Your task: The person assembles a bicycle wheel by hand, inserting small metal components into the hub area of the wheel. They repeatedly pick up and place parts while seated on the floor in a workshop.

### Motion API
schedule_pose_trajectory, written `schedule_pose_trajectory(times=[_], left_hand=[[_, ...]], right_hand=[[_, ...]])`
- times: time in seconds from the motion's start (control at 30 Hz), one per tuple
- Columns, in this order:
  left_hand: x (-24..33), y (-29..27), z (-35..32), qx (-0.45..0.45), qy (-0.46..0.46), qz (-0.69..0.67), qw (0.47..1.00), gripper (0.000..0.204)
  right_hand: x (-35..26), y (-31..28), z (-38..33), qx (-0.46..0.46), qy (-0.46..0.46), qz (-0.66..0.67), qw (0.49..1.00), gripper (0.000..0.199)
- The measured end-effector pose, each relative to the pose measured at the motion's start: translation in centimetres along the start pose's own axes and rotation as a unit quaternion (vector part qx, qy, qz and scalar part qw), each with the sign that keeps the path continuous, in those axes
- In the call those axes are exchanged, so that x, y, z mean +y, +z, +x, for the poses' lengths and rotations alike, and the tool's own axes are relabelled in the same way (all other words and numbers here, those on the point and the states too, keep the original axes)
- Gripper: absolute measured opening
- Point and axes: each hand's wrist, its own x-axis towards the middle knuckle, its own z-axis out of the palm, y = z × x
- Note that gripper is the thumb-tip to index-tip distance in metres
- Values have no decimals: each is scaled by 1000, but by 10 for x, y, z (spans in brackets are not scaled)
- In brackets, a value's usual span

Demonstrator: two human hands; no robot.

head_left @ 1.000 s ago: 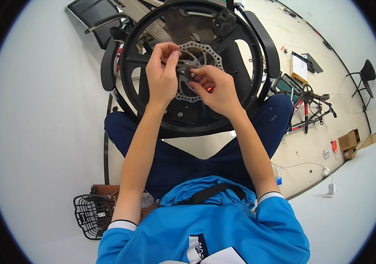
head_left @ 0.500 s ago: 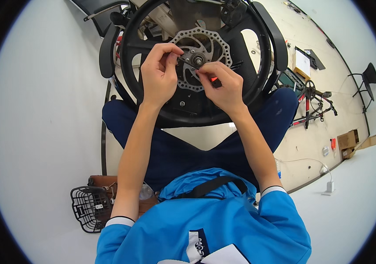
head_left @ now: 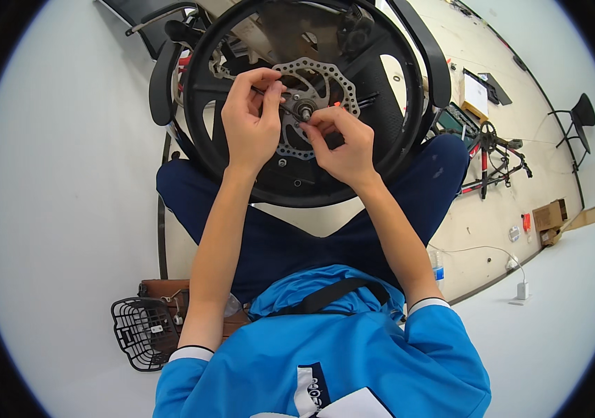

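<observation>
Head view: a big black wheel (head_left: pixel 297 197) lies flat above the person's knees, between the armrests (head_left: pixel 432 59) of a black chair. At its middle sits a silver brake disc (head_left: pixel 341 82), pierced with holes round its wavy edge, with the axle (head_left: pixel 305 113) standing up at the centre.

The left hand (head_left: pixel 252 118) is over the left part of the disc, fingers bent, pinching a thin dark rod (head_left: pixel 285 107) that slants toward the axle. The right hand (head_left: pixel 346 143) is on the other side, thumb and forefinger brought together right beside the axle; I cannot tell whether they grip the rod's far end, a small part or nothing. Two small metal rings show through the wheel, below the disc.

To the left, a black basket (head_left: pixel 145 334) stands beside a brown box (head_left: pixel 165 287). On the floor at right are a red and black bicycle frame (head_left: pixel 485 171) and a cardboard box (head_left: pixel 549 216).
</observation>
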Motion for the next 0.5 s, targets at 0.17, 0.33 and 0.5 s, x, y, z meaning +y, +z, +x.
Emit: schedule_pose_trajectory(times=[0.17,0.33,0.5], left_hand=[[-11,-20,-22,131,31,127,983,14],[-34,10,-32,126,-199,-178,956,46],[-42,23,-33,196,-159,-171,952,45]], right_hand=[[-2,3,-2,3,24,-23,999,18],[-10,10,5,18,75,-8,997,19],[-3,11,9,13,0,-103,995,18]])
